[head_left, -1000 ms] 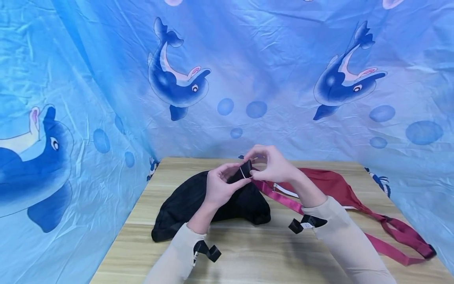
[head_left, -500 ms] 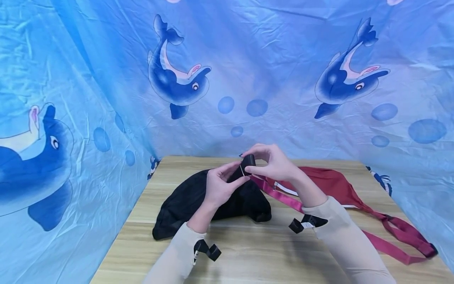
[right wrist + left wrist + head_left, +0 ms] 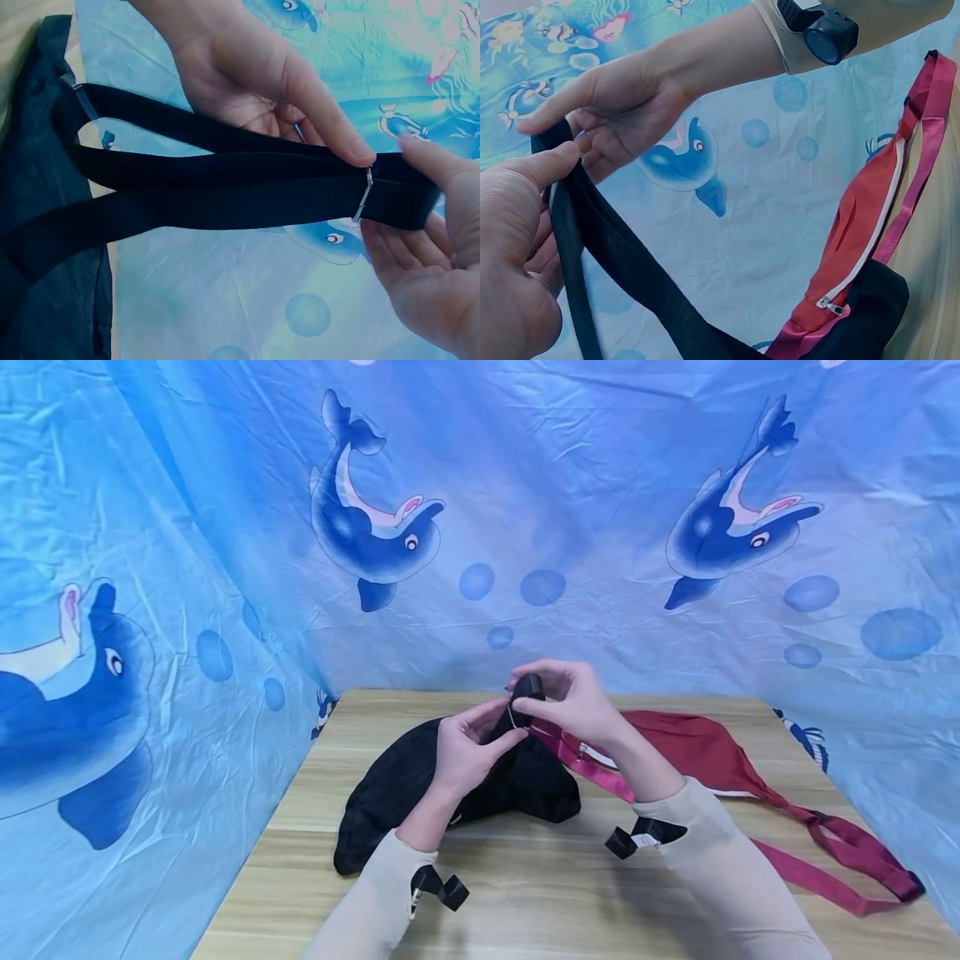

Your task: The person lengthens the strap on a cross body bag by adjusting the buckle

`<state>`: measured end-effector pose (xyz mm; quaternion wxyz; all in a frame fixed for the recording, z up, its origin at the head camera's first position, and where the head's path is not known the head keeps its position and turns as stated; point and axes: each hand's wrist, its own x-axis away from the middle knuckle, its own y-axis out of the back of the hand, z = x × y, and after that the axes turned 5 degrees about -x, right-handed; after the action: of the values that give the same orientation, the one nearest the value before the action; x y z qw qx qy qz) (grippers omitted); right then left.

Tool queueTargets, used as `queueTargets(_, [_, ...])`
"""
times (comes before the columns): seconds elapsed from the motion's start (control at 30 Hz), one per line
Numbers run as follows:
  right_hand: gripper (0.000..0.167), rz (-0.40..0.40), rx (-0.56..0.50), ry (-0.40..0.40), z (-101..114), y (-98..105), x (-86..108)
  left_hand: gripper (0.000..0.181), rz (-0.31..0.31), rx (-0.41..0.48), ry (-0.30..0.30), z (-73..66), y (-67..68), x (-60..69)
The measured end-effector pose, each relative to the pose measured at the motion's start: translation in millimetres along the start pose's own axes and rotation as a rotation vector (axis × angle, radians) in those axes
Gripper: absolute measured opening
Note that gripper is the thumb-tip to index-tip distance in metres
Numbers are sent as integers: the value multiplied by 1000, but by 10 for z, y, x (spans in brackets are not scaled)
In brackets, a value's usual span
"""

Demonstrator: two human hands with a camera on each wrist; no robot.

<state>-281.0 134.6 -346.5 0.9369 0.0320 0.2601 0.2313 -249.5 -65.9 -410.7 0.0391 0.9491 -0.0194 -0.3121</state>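
Above the table, the left hand (image 3: 467,755) pinches a black strap (image 3: 247,187) beside a thin metal ring (image 3: 365,193), thumb on top in the right wrist view. Thumb and fingers of the right hand (image 3: 576,700) hold the strap's looped end (image 3: 409,191) just past that ring. The strap runs back to a black fabric bag (image 3: 397,781) lying on the table under the left forearm. A second metal piece (image 3: 85,102) sits on the strap near the bag.
A red bag (image 3: 690,752) with a white-edged zipper lies on the right of the wooden table (image 3: 525,893), partly behind the right forearm. Its pink-red strap (image 3: 817,885) loops toward the right edge. Blue dolphin-print sheeting (image 3: 570,510) surrounds the table.
The right hand has risen slightly, with more of the black strap's looped end showing above the left hand. The black bag has shifted a little to the right.
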Motion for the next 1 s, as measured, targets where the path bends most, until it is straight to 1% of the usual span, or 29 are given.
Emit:
queueTargets(0.07, [41,-42,-12,10,8,-10,-3,45,-4,-4,10,2,1,-5])
queueTargets(0.1, [42,-50,-19,5,12,-17,-4,45,-6,-4,13,4,1,-8])
queueTargets(0.27, [45,-28,-10,-27,10,-54,-7,44,4,16,12,10,-4,-12])
queueTargets(0.3, [44,-38,-11,-27,11,-58,-9,44,6,20,14,12,-5,-11])
queueTargets(0.37, [42,-83,-21,-17,15,-62,-14,43,6,30,30,26,-6,-14])
queueTargets(0.4, [43,-102,-29,-8,9,-59,-17,44,4,33,39,34,-5,-19])
queueTargets(0.47, [50,-113,-53,5,-19,-50,-14,44,-5,53,53,37,2,-34])
queueTargets(0.53, [55,-90,-81,-3,-84,-34,8,44,-19,82,64,31,15,-53])
queueTargets(0.6, [58,-31,-104,-26,-176,-23,42,44,-34,114,70,17,30,-77])
queueTargets(0.7, [54,72,-112,-75,-335,-33,90,43,-67,144,89,-11,51,-106])
queueTargets(0.77, [50,111,-97,-91,-409,-68,105,43,-83,154,108,-29,57,-122])
queueTargets(0.8, [48,117,-89,-93,-437,-87,111,43,-90,158,119,-39,59,-127])
queueTargets(0.87, [42,101,-59,-90,-472,-129,127,43,-91,172,137,-56,57,-131])
queueTargets(1.0, [33,74,67,-60,-505,-173,184,42,-100,185,154,-74,56,-133])
